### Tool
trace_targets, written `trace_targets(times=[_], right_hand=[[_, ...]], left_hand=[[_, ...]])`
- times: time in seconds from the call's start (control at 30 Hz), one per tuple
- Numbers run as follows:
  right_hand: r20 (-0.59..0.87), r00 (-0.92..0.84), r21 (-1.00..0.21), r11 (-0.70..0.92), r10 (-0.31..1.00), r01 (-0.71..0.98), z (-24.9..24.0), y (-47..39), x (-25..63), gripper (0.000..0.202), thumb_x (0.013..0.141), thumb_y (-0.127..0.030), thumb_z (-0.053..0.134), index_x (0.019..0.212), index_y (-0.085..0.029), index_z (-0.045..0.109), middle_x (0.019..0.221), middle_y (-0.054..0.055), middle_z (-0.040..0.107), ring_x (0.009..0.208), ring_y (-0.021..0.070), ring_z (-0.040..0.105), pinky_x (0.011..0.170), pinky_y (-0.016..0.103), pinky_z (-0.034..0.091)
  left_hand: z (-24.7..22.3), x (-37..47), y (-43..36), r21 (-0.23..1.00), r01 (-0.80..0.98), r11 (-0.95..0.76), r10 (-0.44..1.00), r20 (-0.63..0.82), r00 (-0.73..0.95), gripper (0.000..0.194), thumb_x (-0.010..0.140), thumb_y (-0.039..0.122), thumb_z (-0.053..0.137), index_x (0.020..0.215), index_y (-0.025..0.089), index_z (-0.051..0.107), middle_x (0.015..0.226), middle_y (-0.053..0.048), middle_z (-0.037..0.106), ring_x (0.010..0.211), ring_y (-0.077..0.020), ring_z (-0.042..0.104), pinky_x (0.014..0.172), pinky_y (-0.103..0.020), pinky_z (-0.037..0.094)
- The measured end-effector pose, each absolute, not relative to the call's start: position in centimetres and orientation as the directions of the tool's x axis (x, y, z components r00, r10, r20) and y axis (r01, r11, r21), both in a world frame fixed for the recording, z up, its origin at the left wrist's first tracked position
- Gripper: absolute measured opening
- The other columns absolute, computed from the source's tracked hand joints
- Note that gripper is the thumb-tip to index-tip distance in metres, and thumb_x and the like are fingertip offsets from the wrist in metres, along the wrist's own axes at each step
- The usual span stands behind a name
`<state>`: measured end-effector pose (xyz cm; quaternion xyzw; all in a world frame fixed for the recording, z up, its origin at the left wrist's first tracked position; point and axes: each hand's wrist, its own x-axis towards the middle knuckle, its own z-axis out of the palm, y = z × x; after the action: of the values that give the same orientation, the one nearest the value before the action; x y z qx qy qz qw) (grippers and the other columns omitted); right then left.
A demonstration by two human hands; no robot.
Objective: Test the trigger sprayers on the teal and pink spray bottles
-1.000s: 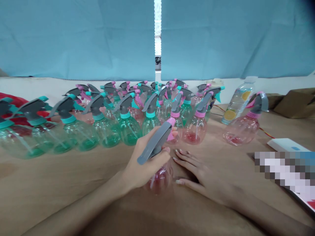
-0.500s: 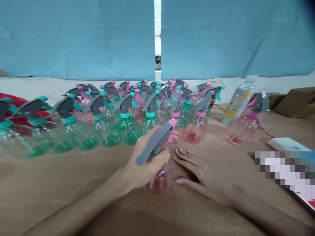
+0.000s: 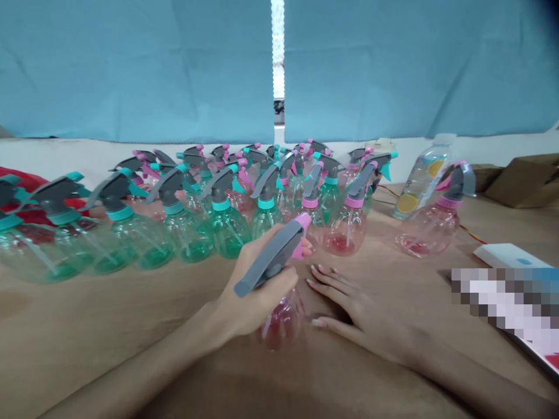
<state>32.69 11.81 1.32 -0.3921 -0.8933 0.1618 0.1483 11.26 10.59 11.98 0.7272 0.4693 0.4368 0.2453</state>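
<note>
My left hand [image 3: 257, 285] is wrapped round the neck of a pink spray bottle [image 3: 279, 329] with a grey and pink trigger head, its nozzle pointing away from me. The fingers cover the bottle's collar. To its right, my right hand [image 3: 349, 302] lies on the wooden table [image 3: 174, 337] with the fingers spread, holding nothing. Beyond my hands stand several spray bottles in rows, among them a green one [image 3: 229, 230] and a pink one [image 3: 347, 233].
Another pink spray bottle [image 3: 430, 227] stands apart at the right, near a clear bottle with orange slices [image 3: 421, 177]. Farther right are a white box [image 3: 509, 256], a brown package [image 3: 524, 180] and a blurred flat item [image 3: 510, 308]. Red cloth [image 3: 26, 186] shows at left.
My left hand and the held bottle have shifted slightly to the left and toward me. My right hand stays in place.
</note>
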Motion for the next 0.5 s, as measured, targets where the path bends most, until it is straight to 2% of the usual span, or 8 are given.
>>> trace_targets(times=[0.13, 0.27, 0.5], right_hand=[[0.151, -0.643, -0.408, 0.64, 0.751, 0.651, 1.11, 11.88, 32.76, 0.066, 0.088, -0.058, 0.045, 0.142, -0.021, 0.035, 0.149, 0.005, 0.03, 0.138, 0.0239, 0.026, 0.112, 0.047, 0.026], [0.149, -0.644, -0.401, 0.641, 0.751, 0.655, 1.14, 11.87, 32.77, 0.066, 0.088, -0.058, 0.045, 0.142, -0.021, 0.035, 0.15, 0.005, 0.03, 0.138, 0.0234, 0.026, 0.112, 0.047, 0.025], [0.133, -0.648, -0.399, 0.639, 0.75, 0.658, 1.26, 11.78, 32.75, 0.067, 0.089, -0.059, 0.043, 0.142, -0.02, 0.034, 0.15, 0.005, 0.028, 0.139, 0.0226, 0.024, 0.113, 0.046, 0.024]], left_hand=[[11.63, 11.53, 10.5, 0.752, 0.487, -0.445, 0.894, 0.404, 0.193, 0.009, 0.073, 0.019, 0.048, 0.079, 0.025, 0.053, 0.066, 0.004, 0.056, 0.053, -0.013, 0.049, 0.051, -0.025, 0.042], [11.37, 11.74, 10.42, 0.752, 0.509, -0.419, 0.902, 0.41, 0.137, 0.003, 0.074, 0.021, 0.049, 0.074, 0.024, 0.049, 0.066, 0.003, 0.054, 0.058, -0.0143, 0.051, 0.053, -0.026, 0.042], [11.3, 11.62, 10.52, 0.753, 0.494, -0.435, 0.897, 0.41, 0.164, 0.005, 0.076, 0.021, 0.047, 0.074, 0.025, 0.045, 0.063, 0.005, 0.047, 0.057, -0.0139, 0.049, 0.053, -0.027, 0.04]])
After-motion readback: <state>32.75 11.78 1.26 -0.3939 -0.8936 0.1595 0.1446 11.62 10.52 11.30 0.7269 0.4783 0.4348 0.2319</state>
